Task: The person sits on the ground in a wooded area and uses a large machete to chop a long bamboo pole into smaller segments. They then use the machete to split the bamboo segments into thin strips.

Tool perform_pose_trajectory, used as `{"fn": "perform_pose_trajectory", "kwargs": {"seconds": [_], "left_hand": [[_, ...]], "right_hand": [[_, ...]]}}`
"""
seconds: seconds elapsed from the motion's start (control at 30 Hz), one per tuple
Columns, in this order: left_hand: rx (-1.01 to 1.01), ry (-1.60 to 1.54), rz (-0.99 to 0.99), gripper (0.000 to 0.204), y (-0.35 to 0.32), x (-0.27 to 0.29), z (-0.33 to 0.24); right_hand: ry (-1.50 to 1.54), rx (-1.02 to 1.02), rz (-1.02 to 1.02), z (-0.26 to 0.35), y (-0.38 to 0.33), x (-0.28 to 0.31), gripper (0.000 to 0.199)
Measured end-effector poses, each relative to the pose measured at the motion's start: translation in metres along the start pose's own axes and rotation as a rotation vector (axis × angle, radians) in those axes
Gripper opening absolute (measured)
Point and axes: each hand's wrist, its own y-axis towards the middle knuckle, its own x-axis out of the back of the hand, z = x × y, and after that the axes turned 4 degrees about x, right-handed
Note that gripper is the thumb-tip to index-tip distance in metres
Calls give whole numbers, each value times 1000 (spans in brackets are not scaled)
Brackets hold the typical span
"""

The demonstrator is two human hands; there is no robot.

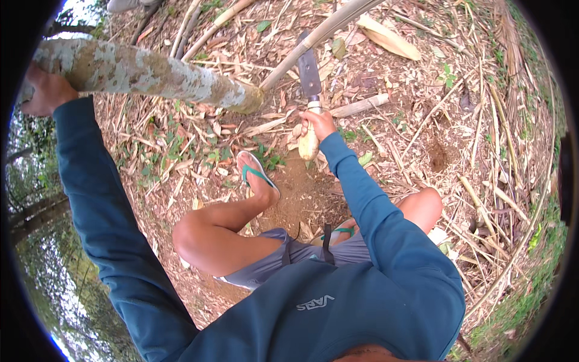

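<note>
My left hand (49,92) is at the far left, wrapped round a thick wooden pole (151,73) mottled with pale grey-green patches. The pole's other end lies near the middle of the view, where a thinner pale stem (298,48) crosses just beyond it. In my right hand (319,125) is a machete (309,73), gripped by its light, bulky handle. Its dark, broad blade points away from me, and the stem passes over the blade's upper part. The blade looks apart from the thick pole. Some fingers of my left hand are hidden behind the pole.
Dry leaves and chips cover the brown ground. A cut piece of stick (360,105) lies right of the machete, and a pale husk-like strip (389,37) lies farther off. Long dry stalks (482,208) are scattered at right. My sandalled foot (256,173) is near the handle.
</note>
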Motion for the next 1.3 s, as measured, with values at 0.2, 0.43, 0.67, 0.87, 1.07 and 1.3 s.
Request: {"fn": "perform_pose_trajectory", "kwargs": {"seconds": [0.2,0.43,0.67,0.87,1.07,1.3], "left_hand": [[161,314,-153,89,-29,-28,-62],[291,-80,896,72,-236,-184,-184],[257,-470,1272,37,-339,-260,-205],[119,-464,1295,36,-351,-253,-247],[-185,-539,1169,41,-359,-211,-281],[-193,-511,1146,31,-326,-141,-264]], "right_hand": [[-315,68,-115,75,-104,38,23],[-513,-180,-211,66,-157,66,41],[-545,-54,-298,36,-169,84,38],[-613,-146,-218,102,-184,104,93],[-143,1229,-452,302,-209,54,63],[-441,1015,3,345,-211,-34,46]]}}
